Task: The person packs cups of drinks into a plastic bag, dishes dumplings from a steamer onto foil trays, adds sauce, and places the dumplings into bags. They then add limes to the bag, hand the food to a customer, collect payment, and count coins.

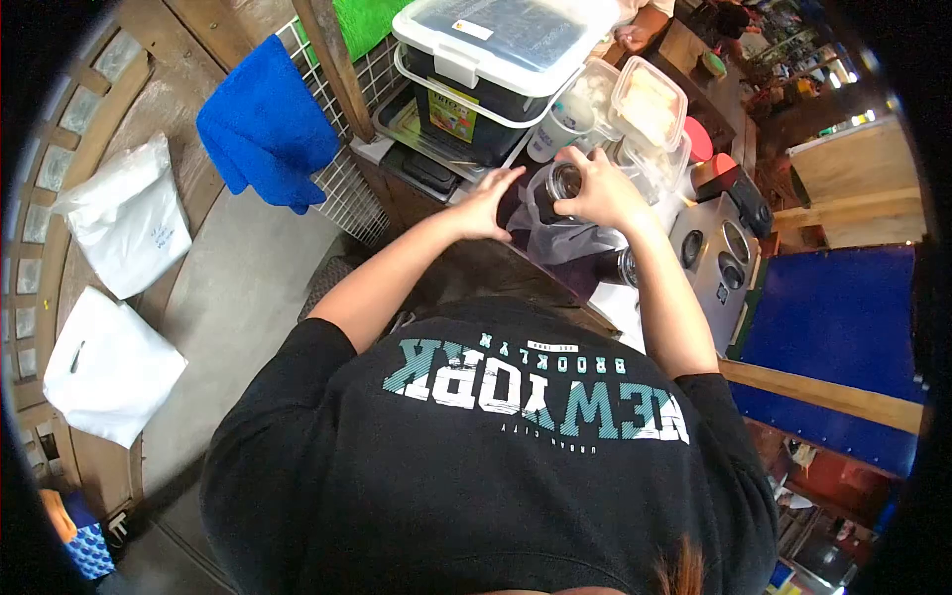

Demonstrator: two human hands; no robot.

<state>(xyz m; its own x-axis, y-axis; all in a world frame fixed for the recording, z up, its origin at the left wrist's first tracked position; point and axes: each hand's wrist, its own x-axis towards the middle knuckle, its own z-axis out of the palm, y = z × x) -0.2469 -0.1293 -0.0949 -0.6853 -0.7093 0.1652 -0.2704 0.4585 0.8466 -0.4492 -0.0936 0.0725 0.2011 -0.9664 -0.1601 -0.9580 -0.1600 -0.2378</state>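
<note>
My right hand [605, 193] is closed around a clear round cup [565, 182] with a dark inside, gripping it near the rim. The cup is over a translucent plastic bag [560, 238] on the dark counter. My left hand [486, 206] hovers left of the bag, fingers apart, holding nothing. A second dark, clear-rimmed cup [627, 266] is beside my right forearm. Just beyond my right hand stands a white printed cup [557, 131].
A white-lidded storage box [501, 45] stands at the back. Clear food containers [650, 104] and a silver appliance with round dials [716, 260] sit to the right. A blue cloth [266, 124] and white bags [114, 367] hang at left. Another person's hand [640, 30] shows behind.
</note>
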